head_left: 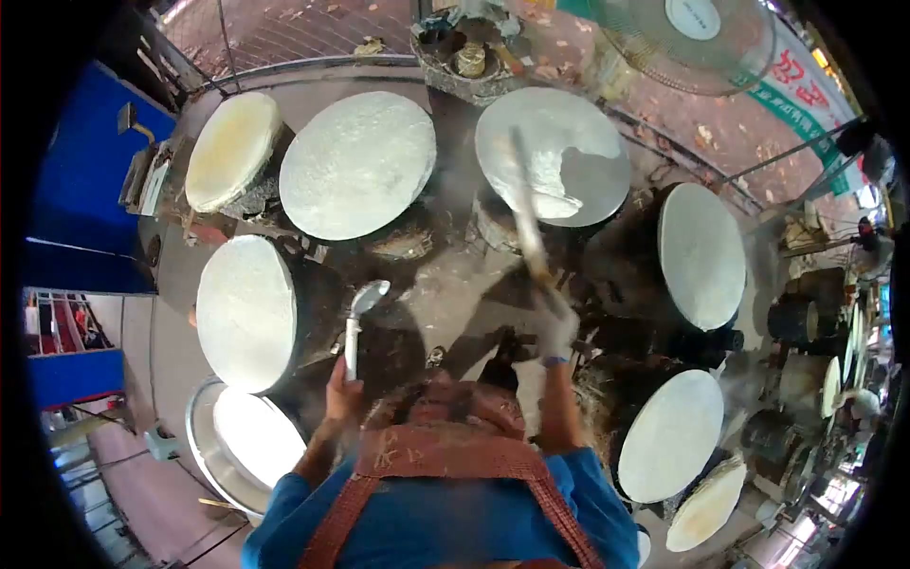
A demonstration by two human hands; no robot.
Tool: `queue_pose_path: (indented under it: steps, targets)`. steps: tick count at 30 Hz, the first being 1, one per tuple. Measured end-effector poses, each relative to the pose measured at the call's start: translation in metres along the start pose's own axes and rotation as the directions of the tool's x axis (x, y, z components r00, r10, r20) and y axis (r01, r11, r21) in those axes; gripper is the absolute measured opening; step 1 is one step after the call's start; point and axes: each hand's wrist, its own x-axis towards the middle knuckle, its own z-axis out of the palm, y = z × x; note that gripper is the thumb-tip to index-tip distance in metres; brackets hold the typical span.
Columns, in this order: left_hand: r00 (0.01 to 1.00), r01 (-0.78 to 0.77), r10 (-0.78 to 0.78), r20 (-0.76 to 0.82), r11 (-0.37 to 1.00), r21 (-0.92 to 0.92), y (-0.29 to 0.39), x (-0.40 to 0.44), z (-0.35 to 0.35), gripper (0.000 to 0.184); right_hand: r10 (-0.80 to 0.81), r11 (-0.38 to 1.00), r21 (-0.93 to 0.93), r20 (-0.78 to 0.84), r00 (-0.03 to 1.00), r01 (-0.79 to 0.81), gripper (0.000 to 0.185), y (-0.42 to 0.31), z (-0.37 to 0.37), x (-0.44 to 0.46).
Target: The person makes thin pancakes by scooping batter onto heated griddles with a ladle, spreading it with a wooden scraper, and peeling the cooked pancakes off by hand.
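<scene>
My left hand (342,391) is closed around the white handle of a ladle (368,299), its metal bowl pointing up and forward. In my gloved right hand (556,332) is a long flat wooden spreader (524,204), blurred by motion. Its far end reaches over the round griddle (597,188) at the top middle. White batter (507,123) covers the left and upper part of that griddle, while grey metal shows at its lower right. Left of it, another round griddle carries a full white sheet of batter (358,166).
More round griddles with pale sheets, such as the left one (246,313) and right one (701,256), ring me. A metal basin (201,441) with white contents stands at lower left. Stacked flatbreads (232,152) lie at upper left. A fan (687,38) stands at upper right.
</scene>
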Motion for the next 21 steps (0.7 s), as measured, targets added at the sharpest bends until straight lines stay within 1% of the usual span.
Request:
queue_pose_path:
  steps: [1,3,4,5,7,8,9,10,11,13,14,15,16,17,18,19,20,21]
  targets:
    - [0.981,-0.195,0.189,0.052,0.913,0.359,-0.048,0.028,-0.048,0.062,-0.033,0.990,-0.141,-0.032,0.999,0.029,0.031,0.006,0.008,0.000]
    - [1.000,-0.023,0.023,-0.001,0.985,0.172,-0.017,0.001,-0.047,0.061,-0.089,0.916,-0.400,-0.104,0.991,0.040,0.028,0.014,0.030,0.001]
    - [0.985,-0.172,0.163,0.057,0.964,0.202,-0.018,0.002,-0.055,0.067,-0.117,0.856,-0.516,-0.152,0.981,0.022,0.027,0.012,0.038,0.004]
    - [0.996,-0.069,0.067,0.058,0.997,0.027,-0.020,-0.006,-0.061,0.065,-0.164,0.778,-0.628,-0.203,0.965,0.000,0.028,0.007,0.039,0.012]
    - [0.991,-0.104,0.103,0.089,0.995,0.007,-0.022,-0.014,-0.065,0.065,-0.026,0.753,-0.640,-0.264,0.964,-0.155,0.030,0.017,0.003,-0.004]
    - [0.994,0.008,-0.004,0.110,0.999,-0.031,-0.005,-0.027,-0.059,0.064,0.025,0.805,-0.569,-0.246,0.969,-0.166,0.035,0.034,-0.009,0.000]
    - [0.984,0.127,-0.117,0.132,0.990,-0.068,0.007,-0.041,-0.054,0.063,0.019,0.910,-0.390,-0.307,0.952,-0.143,0.034,0.020,-0.008,0.006]
    - [0.968,0.195,-0.143,0.207,0.946,-0.258,-0.024,-0.025,-0.073,0.063,0.027,0.974,-0.201,-0.356,0.934,-0.104,0.032,0.000,0.006,0.007]
    - [0.960,0.243,-0.158,0.230,0.876,-0.417,-0.028,-0.026,-0.072,0.049,0.038,0.999,-0.010,-0.396,0.917,-0.046,0.032,-0.016,0.021,0.007]
    - [0.874,0.457,-0.194,0.447,0.644,-0.614,-0.041,-0.012,-0.082,0.023,0.017,0.999,0.048,-0.311,0.950,-0.002,0.033,-0.008,0.073,0.035]
    - [0.874,0.443,-0.166,0.456,0.657,-0.610,-0.046,-0.013,-0.071,0.013,-0.085,0.993,-0.104,-0.313,0.946,0.055,0.032,0.012,0.076,0.047]
    - [0.879,0.422,-0.147,0.454,0.682,-0.597,-0.045,-0.018,-0.066,0.007,-0.170,0.967,-0.235,-0.301,0.938,0.100,0.031,0.010,0.076,0.035]
    - [0.885,0.396,-0.131,0.447,0.718,-0.573,-0.038,-0.021,-0.068,0.012,-0.207,0.959,-0.255,-0.325,0.923,0.125,0.023,0.015,0.051,0.024]
    - [0.887,0.369,-0.113,0.447,0.756,-0.541,-0.030,-0.019,-0.068,0.022,-0.583,0.666,-0.678,-0.214,0.783,0.310,0.018,0.072,0.041,0.050]
    - [0.914,0.343,-0.134,0.383,0.760,-0.552,-0.030,-0.019,-0.066,0.025,-0.453,0.795,-0.543,-0.232,0.861,0.272,0.023,0.055,0.005,0.037]
    - [0.873,0.433,-0.154,0.462,0.679,-0.593,-0.032,-0.017,-0.066,0.025,-0.178,0.794,-0.607,-0.277,0.944,-0.028,0.023,0.045,-0.017,0.037]
    - [0.889,0.382,-0.121,0.441,0.727,-0.571,-0.026,-0.016,-0.060,0.024,-0.217,0.903,-0.427,-0.350,0.911,0.051,0.023,0.022,-0.027,0.034]
    - [0.903,0.336,-0.095,0.420,0.766,-0.548,-0.020,-0.025,-0.053,0.023,-0.233,0.961,-0.239,-0.422,0.876,0.141,0.024,0.005,-0.032,0.035]
